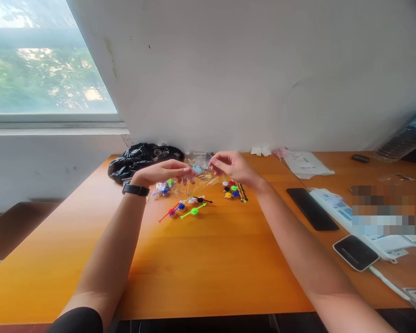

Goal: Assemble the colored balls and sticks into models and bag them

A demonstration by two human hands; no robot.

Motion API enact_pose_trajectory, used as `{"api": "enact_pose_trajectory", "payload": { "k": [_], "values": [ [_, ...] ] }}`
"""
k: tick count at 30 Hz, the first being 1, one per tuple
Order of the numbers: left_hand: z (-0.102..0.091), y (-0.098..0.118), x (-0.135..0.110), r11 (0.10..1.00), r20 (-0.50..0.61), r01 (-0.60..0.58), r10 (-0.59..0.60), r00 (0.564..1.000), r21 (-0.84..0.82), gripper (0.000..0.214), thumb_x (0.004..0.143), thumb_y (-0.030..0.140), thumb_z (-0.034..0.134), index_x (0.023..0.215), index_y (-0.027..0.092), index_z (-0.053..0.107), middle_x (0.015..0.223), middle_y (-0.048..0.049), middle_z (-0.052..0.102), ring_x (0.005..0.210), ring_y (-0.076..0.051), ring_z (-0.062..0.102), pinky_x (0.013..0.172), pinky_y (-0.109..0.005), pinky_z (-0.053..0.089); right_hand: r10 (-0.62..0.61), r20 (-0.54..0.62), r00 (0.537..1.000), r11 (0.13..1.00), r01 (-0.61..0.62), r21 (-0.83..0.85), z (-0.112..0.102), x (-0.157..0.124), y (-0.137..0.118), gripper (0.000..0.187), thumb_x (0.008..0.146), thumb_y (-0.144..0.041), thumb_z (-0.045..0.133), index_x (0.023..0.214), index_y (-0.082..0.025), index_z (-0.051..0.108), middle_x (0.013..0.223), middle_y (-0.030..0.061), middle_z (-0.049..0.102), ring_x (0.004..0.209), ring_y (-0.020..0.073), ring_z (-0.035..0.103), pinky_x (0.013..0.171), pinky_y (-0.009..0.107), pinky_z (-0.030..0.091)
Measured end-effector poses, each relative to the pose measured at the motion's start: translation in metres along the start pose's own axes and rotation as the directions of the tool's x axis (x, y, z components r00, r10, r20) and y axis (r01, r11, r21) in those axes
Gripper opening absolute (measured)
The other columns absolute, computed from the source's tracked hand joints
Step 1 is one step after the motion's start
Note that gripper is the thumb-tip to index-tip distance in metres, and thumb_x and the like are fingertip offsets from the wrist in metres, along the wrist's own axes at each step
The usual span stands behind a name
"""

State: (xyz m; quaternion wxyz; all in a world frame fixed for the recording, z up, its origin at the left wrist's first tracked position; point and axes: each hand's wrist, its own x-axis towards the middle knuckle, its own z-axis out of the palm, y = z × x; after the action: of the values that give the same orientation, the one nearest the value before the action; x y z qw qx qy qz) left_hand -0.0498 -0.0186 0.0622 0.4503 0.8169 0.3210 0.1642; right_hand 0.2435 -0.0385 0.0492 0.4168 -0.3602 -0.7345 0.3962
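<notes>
My left hand [166, 171], with a black band [135, 189] on the wrist, reaches in from the left, its thumb and fingertips drawn together. Opposite it, my right hand [234, 165] has curled fingers and its thumb against them. Clear plastic packaging [205, 175] with a bluish patch shows between and behind the fingertips; whether either hand grips it I cannot tell. On the table below lie a red arrow spinner [172, 212], a blue spinner [181, 206] and a green spinner [194, 211], beside white and black ones. Under the right hand sit several coloured round pieces [231, 188] and loose arrows [241, 192].
A black plastic bag [142, 159] lies at the back left, near more wrapped spinners [164, 188]. To the right are a black phone [312, 208], a white power strip [333, 210], a dark-topped device [356, 252] and a white packet [307, 164]. A wall stands behind the table.
</notes>
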Motion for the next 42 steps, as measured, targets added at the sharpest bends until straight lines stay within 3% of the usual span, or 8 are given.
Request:
{"api": "enact_pose_trajectory", "payload": {
  "k": [2, 8, 13, 17, 23, 29, 37, 42],
  "values": [
    [0.001, 0.001, 0.001, 0.999, -0.019, -0.012, 0.011, 1.000, -0.037, 0.044, 0.103, 0.057, 0.062, 0.121, 0.020, 0.080, 0.114, -0.0104, 0.079, 0.100, -0.020, 0.070, 0.087, -0.027, 0.053, 0.005, -0.032, 0.999, 1.000, -0.004, 0.021, 0.002, 0.002, 0.003, 0.035, 0.098, -0.055, 0.068, 0.091, -0.020, 0.072, 0.076, 0.0025, 0.067, 0.066, 0.0158, 0.062, 0.062, 0.028, 0.051],
    [0.004, 0.003, 0.005, 0.993, -0.035, -0.053, 0.049, 0.998, -0.101, 0.043, 0.105, 0.055, 0.060, 0.108, 0.016, 0.079, 0.105, -0.0104, 0.078, 0.087, -0.015, 0.067, 0.079, -0.025, 0.052, -0.014, -0.229, 0.973, 0.990, -0.019, -0.141, 0.007, 0.008, 0.016, 0.023, 0.095, -0.044, 0.070, 0.091, -0.021, 0.071, 0.077, 0.0012, 0.066, 0.062, 0.0141, 0.057, 0.057, 0.027, 0.047],
    [0.001, 0.002, 0.003, 1.000, -0.046, -0.017, 0.018, 0.999, 0.015, 0.043, 0.104, 0.056, 0.061, 0.114, 0.018, 0.080, 0.112, -0.0101, 0.078, 0.097, -0.019, 0.070, 0.082, -0.026, 0.054, 0.035, -0.154, 0.988, 0.999, -0.028, 0.046, 0.005, 0.007, 0.009, 0.025, 0.092, -0.044, 0.075, 0.103, -0.021, 0.072, 0.077, 0.0001, 0.065, 0.062, 0.0133, 0.057, 0.057, 0.027, 0.048],
    [0.004, 0.015, 0.000, 0.993, -0.035, -0.094, 0.096, 0.995, 0.067, 0.045, 0.102, 0.056, 0.063, 0.121, 0.019, 0.079, 0.115, -0.0105, 0.078, 0.104, -0.021, 0.071, 0.087, -0.028, 0.057, 0.008, -0.096, 0.995, 0.993, 0.004, 0.119, 0.000, 0.001, -0.010, 0.029, 0.091, -0.045, 0.078, 0.107, -0.021, 0.074, 0.079, 0.0002, 0.064, 0.064, 0.0129, 0.055, 0.059, 0.027, 0.049],
    [0.022, 0.055, 0.001, 0.970, -0.269, -0.226, 0.243, 0.932, 0.094, 0.042, 0.096, 0.052, 0.074, 0.121, 0.018, 0.077, 0.098, -0.0099, 0.078, 0.082, -0.016, 0.070, 0.068, -0.024, 0.054, -0.067, 0.028, 0.997, 0.993, 0.070, -0.098, -0.003, -0.016, -0.049, 0.024, 0.095, -0.039, 0.073, 0.115, -0.025, 0.074, 0.088, 0.0023, 0.068, 0.077, 0.0170, 0.061, 0.069, 0.031, 0.051],
    [0.029, 0.074, -0.001, 0.918, -0.289, -0.235, 0.331, 0.898, 0.321, 0.027, 0.093, 0.045, 0.076, 0.091, 0.019, 0.082, 0.080, -0.0050, 0.077, 0.067, -0.013, 0.063, 0.060, -0.023, 0.048, -0.130, 0.052, 0.990, 0.953, 0.139, -0.270, 0.005, -0.028, -0.072, 0.022, 0.098, -0.034, 0.068, 0.118, -0.026, 0.072, 0.091, 0.0032, 0.071, 0.083, 0.0203, 0.065, 0.072, 0.035, 0.052],
    [0.024, 0.079, -0.011, 0.914, -0.369, -0.096, 0.253, 0.894, 0.393, 0.024, 0.092, 0.040, 0.071, 0.089, 0.019, 0.083, 0.077, -0.0038, 0.077, 0.066, -0.014, 0.065, 0.058, -0.023, 0.050, -0.140, -0.001, 0.990, 0.935, 0.132, -0.328, -0.009, -0.028, -0.069, 0.023, 0.094, -0.029, 0.071, 0.116, -0.025, 0.074, 0.097, 0.0048, 0.074, 0.089, 0.0216, 0.068, 0.083, 0.038, 0.056],
    [0.024, 0.084, -0.015, 0.932, -0.407, -0.058, 0.212, 0.888, 0.359, 0.023, 0.089, 0.035, 0.069, 0.086, 0.017, 0.083, 0.074, -0.0046, 0.076, 0.065, -0.016, 0.066, 0.055, -0.023, 0.052, -0.156, -0.042, 0.987, 0.934, 0.133, -0.330, -0.008, -0.027, -0.071, 0.023, 0.096, -0.038, 0.072, 0.114, -0.025, 0.076, 0.097, 0.0059, 0.074, 0.091, 0.0234, 0.068, 0.084, 0.040, 0.056]
  ]
}}
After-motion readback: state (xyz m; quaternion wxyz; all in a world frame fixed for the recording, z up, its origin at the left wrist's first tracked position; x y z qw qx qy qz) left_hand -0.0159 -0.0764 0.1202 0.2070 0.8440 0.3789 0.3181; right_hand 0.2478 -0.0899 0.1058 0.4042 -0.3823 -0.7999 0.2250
